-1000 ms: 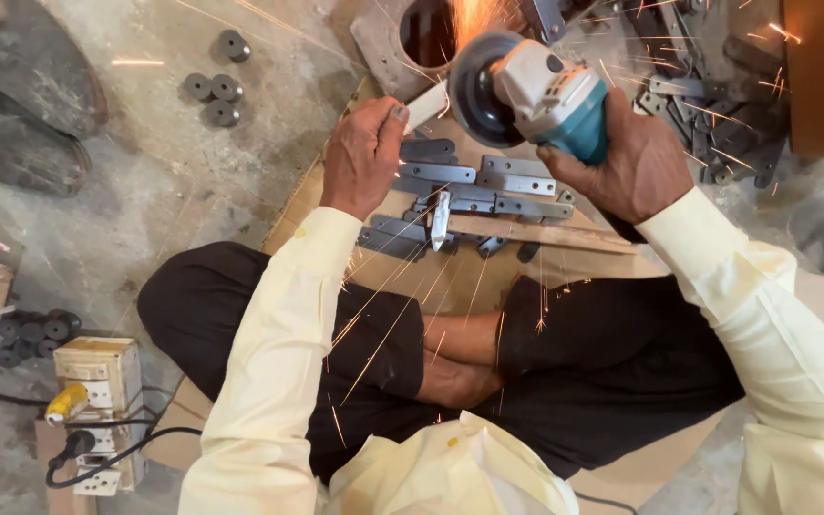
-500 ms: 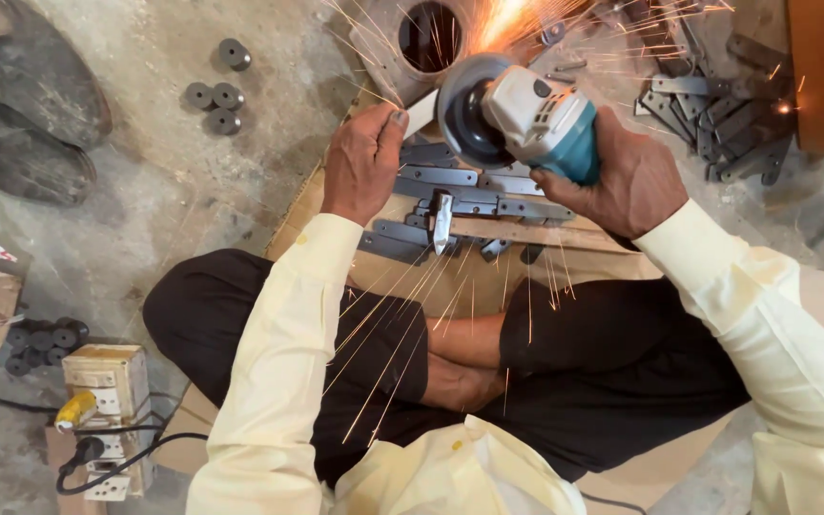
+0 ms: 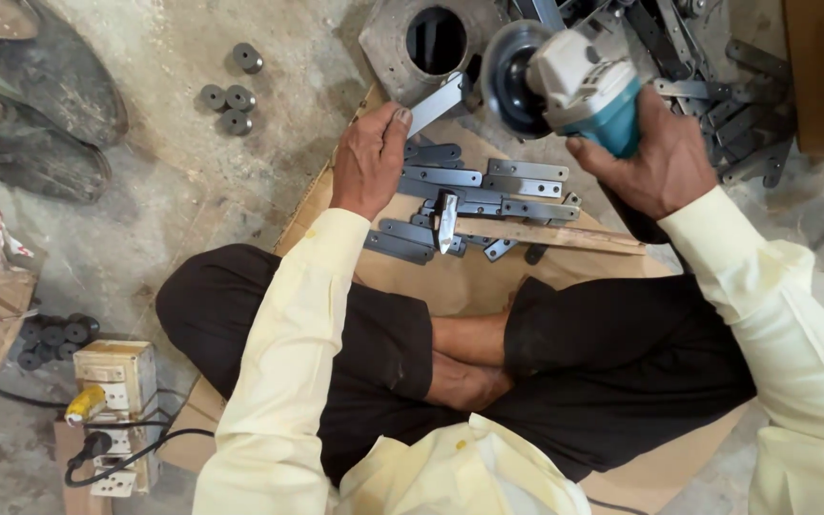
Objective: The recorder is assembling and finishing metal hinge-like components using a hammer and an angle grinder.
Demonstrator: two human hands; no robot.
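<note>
Now the left hand [image 3: 369, 162] pinches a flat metal strip [image 3: 436, 103] while the right hand [image 3: 655, 167] grips the angle grinder [image 3: 565, 81].

Flat grey metal strip [image 3: 436, 103] tilted beside teal-bodied angle grinder [image 3: 565, 81].

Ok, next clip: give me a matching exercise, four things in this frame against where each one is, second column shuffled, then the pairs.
Things:
1. angle grinder
2. flat metal strip
3. loose round discs
4. socket box with plugs

Places:
A. on the floor beside the person's left knee
B. pinched in the fingers of the left hand
C. on the bare concrete, upper left
D. gripped in the right hand

Pairs: 1-D, 2-B, 3-C, 4-A
</note>
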